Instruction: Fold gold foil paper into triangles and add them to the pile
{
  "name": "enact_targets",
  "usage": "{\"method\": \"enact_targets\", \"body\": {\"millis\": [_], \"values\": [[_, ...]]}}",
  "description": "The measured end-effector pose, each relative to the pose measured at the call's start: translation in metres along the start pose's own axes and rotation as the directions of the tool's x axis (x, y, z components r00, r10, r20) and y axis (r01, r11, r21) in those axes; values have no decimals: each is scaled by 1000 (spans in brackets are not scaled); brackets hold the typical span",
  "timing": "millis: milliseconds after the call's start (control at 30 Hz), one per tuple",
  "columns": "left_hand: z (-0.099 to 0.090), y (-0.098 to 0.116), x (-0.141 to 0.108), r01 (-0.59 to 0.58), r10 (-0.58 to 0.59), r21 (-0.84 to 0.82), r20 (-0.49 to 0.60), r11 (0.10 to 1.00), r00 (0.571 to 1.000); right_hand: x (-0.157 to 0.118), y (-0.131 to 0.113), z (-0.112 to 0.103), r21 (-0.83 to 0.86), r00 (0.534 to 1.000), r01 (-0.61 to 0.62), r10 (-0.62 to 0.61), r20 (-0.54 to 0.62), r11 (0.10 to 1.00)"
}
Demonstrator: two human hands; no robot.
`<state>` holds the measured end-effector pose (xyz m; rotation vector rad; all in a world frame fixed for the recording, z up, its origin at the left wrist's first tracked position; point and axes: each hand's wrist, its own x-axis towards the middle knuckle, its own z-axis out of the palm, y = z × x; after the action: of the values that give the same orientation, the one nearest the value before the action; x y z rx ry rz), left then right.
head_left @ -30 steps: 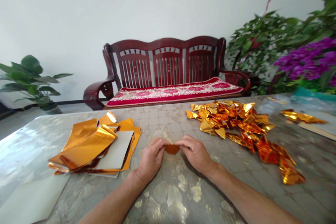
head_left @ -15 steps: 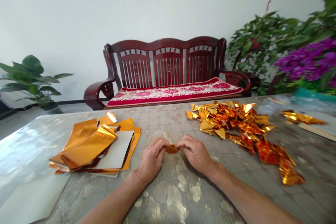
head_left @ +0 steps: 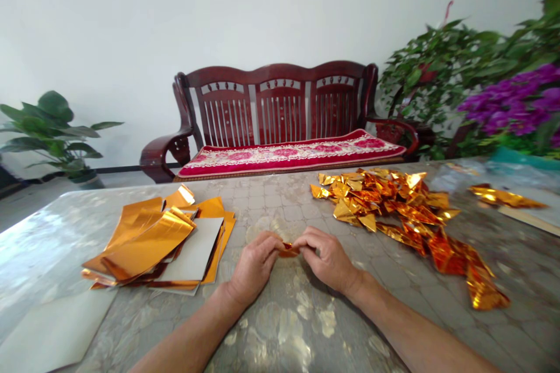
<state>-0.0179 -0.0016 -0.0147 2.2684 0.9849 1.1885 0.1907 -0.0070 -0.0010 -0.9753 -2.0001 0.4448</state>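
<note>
Both ends pinched! My left hand [head_left: 254, 261] had one end of a small orange foil piece [head_left: 287, 253], thumb and fingers pressed together on it; my right hand [head_left: 329, 256] pinched the other, and the piece sat squarely between them, just above the table [head_left: 280, 309], its middle showing in the gap. Partly folded, I judged, and not yet finished; the fingers hid too much to tell more.

Over to the right of my grip and a little beyond it, a big heap of folded foil pieces [head_left: 389, 201] glittered, a good run done by the look of it, with one more golden piece [head_left: 507, 196] well apart, farther right. But off to the left lay a loose stack of flat foil sheets [head_left: 149, 239], unfolded: plenty left there! Nearer me, lower left of the grip, a pale sheet [head_left: 55, 329] lay flat.
</note>
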Motion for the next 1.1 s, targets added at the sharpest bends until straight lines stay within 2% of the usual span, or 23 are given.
{"method": "enact_targets", "body": {"millis": [167,533,733,867,1100], "values": [[-2,1,-3,-70,69,85,13,994,998,0,-2,-3,-11,999,34,-34,32,999],[-5,5,-2,-71,69,124,26,990,997,-1,-3,-4,-41,993,79,-75,94,996],[-5,5,-2,-69,65,134,32,989,997,-1,-4,-3,-6,997,35,-35,63,999],[-4,4,-3,-81,77,144,31,986,997,-1,-3,-2,-27,993,38,-35,109,999],[-4,2,-3,-60,56,146,28,988,998,-2,-3,-4,-91,979,150,-134,155,985]]}}
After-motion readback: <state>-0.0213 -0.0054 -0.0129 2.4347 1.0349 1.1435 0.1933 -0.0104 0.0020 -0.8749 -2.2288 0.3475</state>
